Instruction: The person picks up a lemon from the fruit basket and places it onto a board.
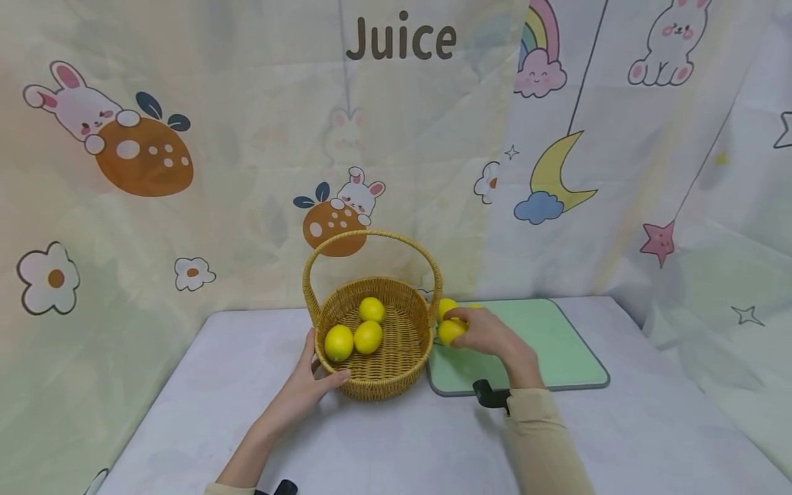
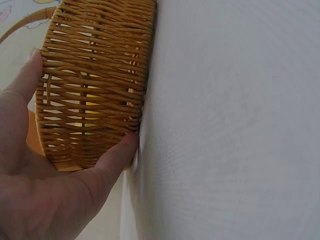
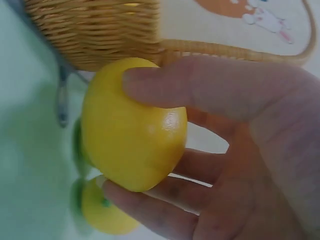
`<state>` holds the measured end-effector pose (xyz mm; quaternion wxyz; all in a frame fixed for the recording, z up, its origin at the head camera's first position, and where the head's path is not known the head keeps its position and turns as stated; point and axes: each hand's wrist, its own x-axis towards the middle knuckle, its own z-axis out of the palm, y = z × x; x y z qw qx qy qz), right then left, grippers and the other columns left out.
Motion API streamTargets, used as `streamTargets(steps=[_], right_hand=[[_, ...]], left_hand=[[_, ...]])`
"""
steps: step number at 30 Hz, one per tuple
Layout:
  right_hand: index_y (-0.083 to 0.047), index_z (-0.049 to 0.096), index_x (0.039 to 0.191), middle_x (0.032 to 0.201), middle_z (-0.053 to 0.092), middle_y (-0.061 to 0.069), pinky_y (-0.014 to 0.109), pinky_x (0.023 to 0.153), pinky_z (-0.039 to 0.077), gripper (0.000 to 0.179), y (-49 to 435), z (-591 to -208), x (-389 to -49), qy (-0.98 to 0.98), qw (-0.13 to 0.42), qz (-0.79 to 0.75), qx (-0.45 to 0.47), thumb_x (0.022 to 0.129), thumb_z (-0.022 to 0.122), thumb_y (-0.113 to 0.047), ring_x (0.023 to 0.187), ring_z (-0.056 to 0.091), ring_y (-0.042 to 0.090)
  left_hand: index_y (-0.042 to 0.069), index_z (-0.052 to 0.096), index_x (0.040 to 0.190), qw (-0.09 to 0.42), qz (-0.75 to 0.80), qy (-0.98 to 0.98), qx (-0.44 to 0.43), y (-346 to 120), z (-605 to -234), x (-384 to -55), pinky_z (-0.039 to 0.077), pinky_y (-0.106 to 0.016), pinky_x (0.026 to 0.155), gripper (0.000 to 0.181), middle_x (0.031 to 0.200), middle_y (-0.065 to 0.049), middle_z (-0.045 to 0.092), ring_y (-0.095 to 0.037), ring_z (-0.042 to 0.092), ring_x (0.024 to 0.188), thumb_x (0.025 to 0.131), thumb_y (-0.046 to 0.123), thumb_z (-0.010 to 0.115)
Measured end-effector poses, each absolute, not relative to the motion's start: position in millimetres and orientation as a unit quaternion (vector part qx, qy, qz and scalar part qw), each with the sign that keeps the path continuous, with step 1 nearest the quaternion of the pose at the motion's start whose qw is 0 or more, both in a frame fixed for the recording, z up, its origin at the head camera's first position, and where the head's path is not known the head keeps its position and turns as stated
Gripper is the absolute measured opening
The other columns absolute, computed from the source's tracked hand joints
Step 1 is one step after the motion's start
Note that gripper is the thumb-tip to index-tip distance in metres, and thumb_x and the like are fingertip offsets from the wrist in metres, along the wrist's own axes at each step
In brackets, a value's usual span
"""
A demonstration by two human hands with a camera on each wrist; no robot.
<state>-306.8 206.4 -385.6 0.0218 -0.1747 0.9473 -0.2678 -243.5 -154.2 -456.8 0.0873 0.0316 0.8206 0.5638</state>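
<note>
– Where's the lemon [image 1: 452, 333]?
– Pinched in the right hand [image 1: 491, 338], just right of the basket [image 1: 382, 392]; whether it touches the green board [image 1: 532, 344] is hard to tell
– Which step?
– Picking up, I'd judge; next calls for lifting over the right rim [image 1: 430, 340], clear of the handle [image 1: 371, 233]
– Left hand [image 1: 312, 377]?
– Gripping the basket's left side
– Room?
– Bare woven floor [image 1: 399, 344] beside three lemons [image 1: 368, 337]; a second lemon [image 1: 447, 306] sits close beyond the held one
</note>
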Motion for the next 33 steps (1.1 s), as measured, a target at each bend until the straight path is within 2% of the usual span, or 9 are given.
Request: streamTargets(steps=[5, 11, 18, 23, 33], right_hand=[[-0.011, 0.067, 0.124, 0.099, 0.067, 0.004, 0.031, 0.070, 0.042, 0.050, 204, -400, -314, 0.952, 0.004, -0.248, -0.181, 0.075, 0.075, -0.014, 0.082, 0.053, 0.019], [-0.009, 0.067, 0.125, 0.108, 0.069, 0.005, 0.034, 0.076, 0.045, 0.046, 201, -407, -317, 0.960, 0.002, -0.226, -0.168, 0.081, 0.076, -0.016, 0.086, 0.054, 0.019], [-0.010, 0.066, 0.126, 0.112, 0.069, 0.006, 0.036, 0.077, 0.046, 0.048, 201, -403, -314, 0.968, 0.002, -0.205, -0.142, 0.080, 0.075, -0.018, 0.088, 0.055, 0.020], [-0.010, 0.065, 0.129, 0.120, 0.069, 0.008, 0.042, 0.085, 0.050, 0.051, 202, -398, -312, 0.971, 0.011, -0.200, -0.131, 0.079, 0.075, -0.018, 0.094, 0.057, 0.021], [-0.010, 0.063, 0.132, 0.120, 0.069, 0.011, 0.046, 0.088, 0.053, 0.052, 201, -387, -307, 0.969, 0.016, -0.211, -0.128, 0.081, 0.073, -0.014, 0.103, 0.063, 0.025]], left_hand=[[0.043, -0.023, 0.152, 0.086, 0.565, 0.820, 0.034, -154, -457, -243, 0.016, -0.072, 0.115, 0.118, 0.168, -0.005, -0.011, -0.039, 0.006, 0.155, 0.085, 0.052, 0.073], [0.043, -0.023, 0.152, 0.083, 0.571, 0.815, 0.043, -154, -456, -243, 0.019, -0.071, 0.115, 0.116, 0.168, -0.004, -0.012, -0.039, 0.007, 0.155, 0.087, 0.049, 0.073], [0.045, -0.022, 0.152, 0.082, 0.574, 0.813, 0.041, -154, -456, -242, 0.017, -0.071, 0.116, 0.115, 0.168, -0.003, -0.011, -0.038, 0.006, 0.155, 0.086, 0.050, 0.073], [0.044, -0.022, 0.153, 0.082, 0.570, 0.816, 0.041, -153, -455, -241, 0.017, -0.072, 0.115, 0.115, 0.169, -0.005, -0.011, -0.039, 0.006, 0.155, 0.086, 0.051, 0.072], [0.044, -0.022, 0.152, 0.082, 0.570, 0.817, 0.038, -154, -457, -242, 0.017, -0.071, 0.116, 0.116, 0.169, -0.004, -0.010, -0.038, 0.008, 0.155, 0.086, 0.050, 0.073]])
